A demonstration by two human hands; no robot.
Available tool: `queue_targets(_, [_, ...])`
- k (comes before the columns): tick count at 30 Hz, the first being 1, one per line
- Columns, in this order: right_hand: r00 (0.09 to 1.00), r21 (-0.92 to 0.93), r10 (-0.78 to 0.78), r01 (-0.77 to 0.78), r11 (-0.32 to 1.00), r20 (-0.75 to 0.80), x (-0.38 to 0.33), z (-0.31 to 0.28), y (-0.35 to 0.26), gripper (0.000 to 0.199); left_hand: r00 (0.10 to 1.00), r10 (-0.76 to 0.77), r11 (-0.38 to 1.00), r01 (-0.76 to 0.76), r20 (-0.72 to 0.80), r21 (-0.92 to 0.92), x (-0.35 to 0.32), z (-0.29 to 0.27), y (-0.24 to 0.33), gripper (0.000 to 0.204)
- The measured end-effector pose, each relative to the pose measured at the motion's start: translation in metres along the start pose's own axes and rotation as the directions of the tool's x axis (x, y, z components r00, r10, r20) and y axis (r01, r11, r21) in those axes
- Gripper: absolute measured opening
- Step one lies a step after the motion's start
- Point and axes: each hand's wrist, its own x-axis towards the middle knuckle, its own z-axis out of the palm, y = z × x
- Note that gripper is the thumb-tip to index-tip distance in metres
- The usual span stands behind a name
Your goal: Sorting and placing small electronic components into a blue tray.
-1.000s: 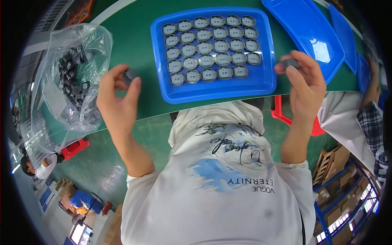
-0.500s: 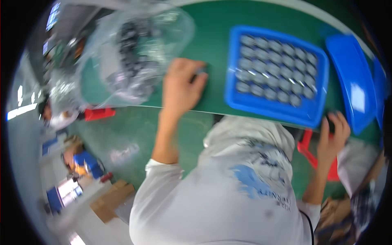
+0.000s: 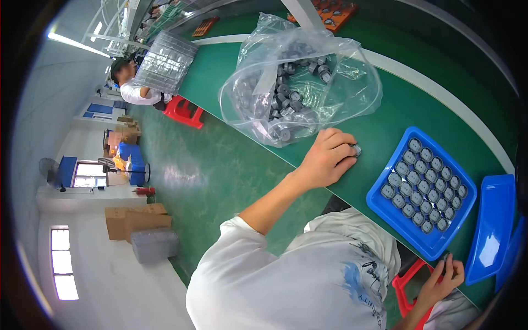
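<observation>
Grey round part (image 3: 356, 149) is pinched by the curled left hand (image 3: 325, 159) on the green table (image 3: 385, 118).

— How much room did the left hand (image 3: 328, 158) have on the green table (image 3: 396, 115)?
— Little: the clear bag of grey parts (image 3: 294, 77) lay just beyond it, the blue tray (image 3: 379, 206) close on its right.
— Any open passage?
— A bare green strip ran between bag and tray toward the white stripe (image 3: 434, 82).
</observation>
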Motion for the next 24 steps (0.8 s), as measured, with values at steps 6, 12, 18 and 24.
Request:
queue_targets(6, [0.991,0.036,-0.127,0.126,0.991,0.041,0.0,0.003,0.007,0.028,0.972,-0.233,0.97,0.23,0.03,0.075,-0.003,0.003,0.015,0.033])
queue_targets(12, [0.992,-0.052,-0.108,0.112,0.992,0.07,0.002,-0.016,-0.007,0.028,0.991,-0.026,0.998,0.034,0.133,-0.059,0.005,-0.004,-0.002,0.029])
queue_targets(18, [0.989,0.131,-0.085,0.1,0.986,-0.118,0.022,-0.006,-0.023,0.022,0.988,-0.082,0.993,0.069,0.128,0.1,0.007,-0.015,0.01,0.023])
queue_targets(24, [0.987,0.28,-0.158,0.162,0.946,-0.039,0.056,-0.018,-0.058,0.02,0.993,-0.016,0.997,0.008,0.114,0.077,0.005,-0.006,0.002,0.023])
